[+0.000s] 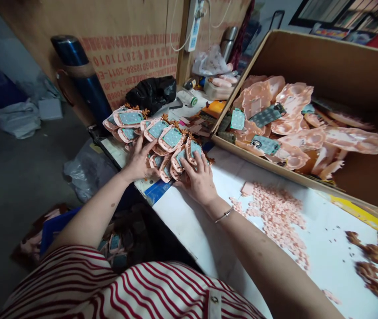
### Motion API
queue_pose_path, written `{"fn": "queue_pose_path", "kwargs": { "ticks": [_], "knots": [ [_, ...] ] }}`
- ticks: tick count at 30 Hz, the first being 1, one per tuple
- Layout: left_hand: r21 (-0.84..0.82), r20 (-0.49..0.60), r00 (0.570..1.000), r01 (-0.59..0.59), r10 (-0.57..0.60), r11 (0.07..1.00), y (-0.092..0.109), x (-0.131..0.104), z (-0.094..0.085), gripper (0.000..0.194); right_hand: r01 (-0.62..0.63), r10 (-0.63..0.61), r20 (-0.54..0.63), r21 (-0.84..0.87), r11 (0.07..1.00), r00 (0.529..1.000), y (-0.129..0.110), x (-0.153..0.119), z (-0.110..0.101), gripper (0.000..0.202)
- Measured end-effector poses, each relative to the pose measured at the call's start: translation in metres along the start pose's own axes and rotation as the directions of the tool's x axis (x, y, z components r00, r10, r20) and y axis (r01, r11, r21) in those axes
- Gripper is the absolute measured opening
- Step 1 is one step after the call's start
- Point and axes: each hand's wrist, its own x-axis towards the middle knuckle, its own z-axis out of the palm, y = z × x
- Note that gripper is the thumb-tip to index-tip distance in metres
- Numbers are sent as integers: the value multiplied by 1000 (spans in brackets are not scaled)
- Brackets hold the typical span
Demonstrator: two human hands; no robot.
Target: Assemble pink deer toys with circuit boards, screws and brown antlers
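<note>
Several pink plastic shells with green circuit boards [158, 129] are piled at the table's left edge, brown antler-shaped pieces showing behind them. My left hand [138, 161] grips the near left side of this pile, its thumb low and its fingers over the shells. From the right, my right hand [200, 177] holds the shells at the pile's right end, with fingertips on the boards and the thumb partly hidden underneath. Beside the right forearm, small pink plastic pieces [278, 208] lie scattered on the white table surface [205, 221].
A large cardboard box [308, 186] on the right contains pink shell halves and circuit boards. Brown antler-shaped parts [368, 257] lie at the far right. Behind the pile are a black plastic bag [152, 93] and a blue thermos [85, 75]. A blue crate [54, 228] stands below the table.
</note>
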Motion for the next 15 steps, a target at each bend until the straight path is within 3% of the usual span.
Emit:
{"fn": "queue_pose_path", "kwargs": {
  "ticks": [3,6,7,8,10,12,15],
  "knots": [
    [-3,-249,968,32,-31,999,-5,0,-14,114,2,-2,-12,-1,1000,1000,0,-1,1,80],
    [-20,-566,811,169,-150,986,-27,23,-39,95,9,-9,-40,-6,1000,999,1,-1,3,79],
    [-35,-632,749,230,-200,972,-36,36,-48,86,12,-13,-46,-9,1000,999,1,-1,4,79],
    [-36,-642,726,290,-245,956,-43,51,-55,76,16,-16,-51,-13,1000,999,1,-1,5,79],
    [-1,-595,734,407,-327,914,-49,83,-66,58,19,-20,-59,-20,1000,998,1,-2,7,80],
    [77,-488,777,491,-397,868,-43,112,-67,54,19,-21,-61,-25,1000,998,1,-2,7,80],
    [209,-294,861,481,-414,852,-22,143,-57,51,23,-25,-60,-34,999,998,0,-2,6,76]
  ]
}}
